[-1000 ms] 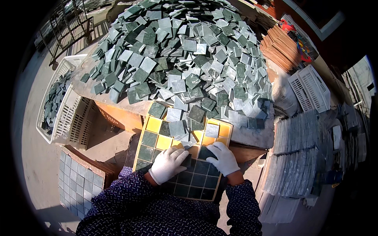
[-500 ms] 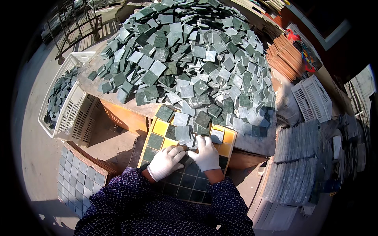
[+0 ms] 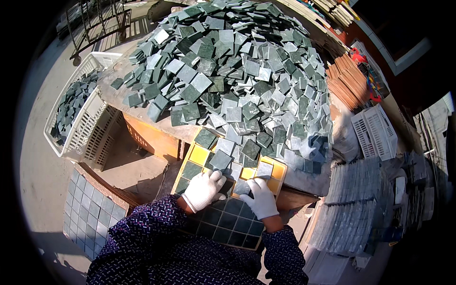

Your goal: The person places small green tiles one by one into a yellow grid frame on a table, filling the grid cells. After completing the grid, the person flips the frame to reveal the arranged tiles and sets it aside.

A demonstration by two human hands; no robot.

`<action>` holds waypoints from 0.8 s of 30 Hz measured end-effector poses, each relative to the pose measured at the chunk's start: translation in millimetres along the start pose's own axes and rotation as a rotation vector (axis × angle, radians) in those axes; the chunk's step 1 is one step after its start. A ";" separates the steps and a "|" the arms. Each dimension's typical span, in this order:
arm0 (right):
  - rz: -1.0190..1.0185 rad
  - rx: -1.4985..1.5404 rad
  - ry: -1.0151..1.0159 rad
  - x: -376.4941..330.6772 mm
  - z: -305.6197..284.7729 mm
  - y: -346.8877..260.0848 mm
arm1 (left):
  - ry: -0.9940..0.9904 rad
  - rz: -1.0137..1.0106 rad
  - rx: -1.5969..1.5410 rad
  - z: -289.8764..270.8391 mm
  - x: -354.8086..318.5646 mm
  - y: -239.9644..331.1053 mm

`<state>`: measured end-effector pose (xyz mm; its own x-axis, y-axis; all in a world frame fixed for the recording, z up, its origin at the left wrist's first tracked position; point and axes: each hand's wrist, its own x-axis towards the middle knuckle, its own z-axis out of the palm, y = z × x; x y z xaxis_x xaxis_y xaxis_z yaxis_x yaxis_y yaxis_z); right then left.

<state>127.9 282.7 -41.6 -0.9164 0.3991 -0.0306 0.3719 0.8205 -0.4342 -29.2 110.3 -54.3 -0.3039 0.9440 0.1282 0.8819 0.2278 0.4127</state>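
Note:
My left hand [image 3: 203, 191], in a white knit glove, is bent round the edge of a dark stone tile [image 3: 228, 185], with thumb and forefinger on either side. My right hand [image 3: 261, 199], gloved alike, pinches a grey stone tile [image 3: 241, 187] over the yellow grid tray [image 3: 198, 155]. Dark green square tiles [image 3: 228, 219] fill the tray's near rows. Yellow cells show in the far rows, where a few loose tiles [image 3: 221, 160] lie across the grid. The undersides of both held tiles and some fingertips are hidden.
A large heap of loose green and grey tiles [image 3: 228, 71] rises beyond the tray. White baskets stand left [image 3: 85, 128] and right [image 3: 375, 128]. Tiled sheets [image 3: 90, 209] are stacked at the lower left, plastic-like stacked sheets [image 3: 351, 204] at the right.
My hands have moved apart; the right one has shifted right and nearer, with a grey tile in its fingers. The loose tiles on the grid appear slightly shifted.

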 end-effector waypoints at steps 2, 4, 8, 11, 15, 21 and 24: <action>-0.017 0.023 0.024 0.1 6.0 -4.3 | 0.017 -0.012 0.005 3.5 0.0 1.1; -0.042 0.016 0.012 -0.4 6.1 -7.0 | 0.017 0.001 0.024 2.0 -3.1 -0.7; -0.091 -0.010 0.003 0.2 4.0 -9.6 | -0.015 0.021 0.056 0.1 1.3 -1.0; -0.064 -0.031 -0.017 1.7 -0.1 -15.5 | 0.012 -0.004 0.064 -1.5 1.3 3.6; -0.026 -0.055 -0.117 6.9 -15.4 -24.2 | 0.106 -0.051 0.026 6.7 -2.7 4.5; -0.262 -0.141 0.171 -13.4 5.4 -11.3 | 0.127 -0.030 -0.225 1.4 -1.3 -3.4; -0.341 -0.140 0.113 -25.1 11.5 -22.3 | 0.117 0.068 -0.154 2.8 -6.6 -10.6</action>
<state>140.9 249.6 -41.5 -0.9718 0.1294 0.1970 0.0719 0.9588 -0.2748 -35.5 102.4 -62.1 -0.2937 0.9196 0.2609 0.8388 0.1171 0.5316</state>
